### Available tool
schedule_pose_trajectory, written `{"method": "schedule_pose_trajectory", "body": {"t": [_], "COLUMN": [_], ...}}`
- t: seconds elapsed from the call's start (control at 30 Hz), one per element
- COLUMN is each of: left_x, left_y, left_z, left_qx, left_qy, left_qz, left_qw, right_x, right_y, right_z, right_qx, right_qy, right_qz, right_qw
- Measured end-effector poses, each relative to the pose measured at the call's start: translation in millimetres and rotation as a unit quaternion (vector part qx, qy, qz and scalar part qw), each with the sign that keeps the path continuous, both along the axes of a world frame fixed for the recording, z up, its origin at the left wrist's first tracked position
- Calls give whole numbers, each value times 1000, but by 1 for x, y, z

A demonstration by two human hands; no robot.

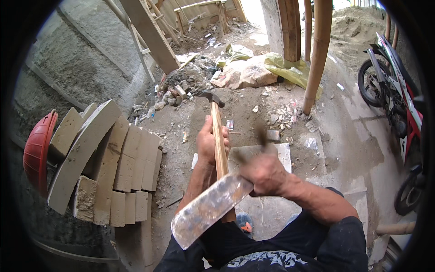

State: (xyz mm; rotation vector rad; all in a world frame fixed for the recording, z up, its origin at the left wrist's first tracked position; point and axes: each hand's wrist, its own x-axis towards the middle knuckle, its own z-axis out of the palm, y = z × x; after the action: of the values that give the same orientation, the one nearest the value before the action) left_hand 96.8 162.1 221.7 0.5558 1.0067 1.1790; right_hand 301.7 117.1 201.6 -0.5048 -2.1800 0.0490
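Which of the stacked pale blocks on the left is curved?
The long arched block leaning diagonally across the stack's front; the other blocks are straight-edged rectangles.

A wooden-handled claw hammer (218,136) is held upright, head away. A broad, mortar-smeared blade (208,209) is gripped slanting down-left across its handle.

Stack of pale cut stone blocks (122,167) lies left of the fingers, a red hard hat (38,152) at its outer edge. Beyond the fingers: rubble heap (186,84), slanting wooden plank (152,34), filled sacks (247,72) and bamboo pole (317,54). Far right stands a red-and-white motorcycle (394,95).
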Motion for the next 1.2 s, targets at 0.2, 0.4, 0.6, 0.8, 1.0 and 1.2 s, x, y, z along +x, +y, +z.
{"method": "schedule_pose_trajectory", "body": {"t": [0.2,0.4,0.6,0.8,1.0,1.2], "left_x": [-11,-6,5,0,-7,-8], "left_y": [8,4,3,1,5,9], "left_z": [-5,-6,-6,-13,-26,-29], "left_qx": [-10,-50,17,-12,65,31], "left_qy": [-24,-43,-16,-63,-118,-160], "left_qz": [-32,-29,-20,-52,-108,-142], "left_qw": [999,997,1000,997,985,976], "right_x": [-1,-3,-1,7,8,10], "right_y": [1,7,12,17,26,30], "right_z": [5,-11,-16,-7,-19,-19], "right_qx": [-69,-156,-95,-102,-4,-49], "right_qy": [-32,-64,-1,-26,-5,-20], "right_qz": [-47,-166,-127,-99,-54,-104], "right_qw": [996,972,987,990,999,993]}}
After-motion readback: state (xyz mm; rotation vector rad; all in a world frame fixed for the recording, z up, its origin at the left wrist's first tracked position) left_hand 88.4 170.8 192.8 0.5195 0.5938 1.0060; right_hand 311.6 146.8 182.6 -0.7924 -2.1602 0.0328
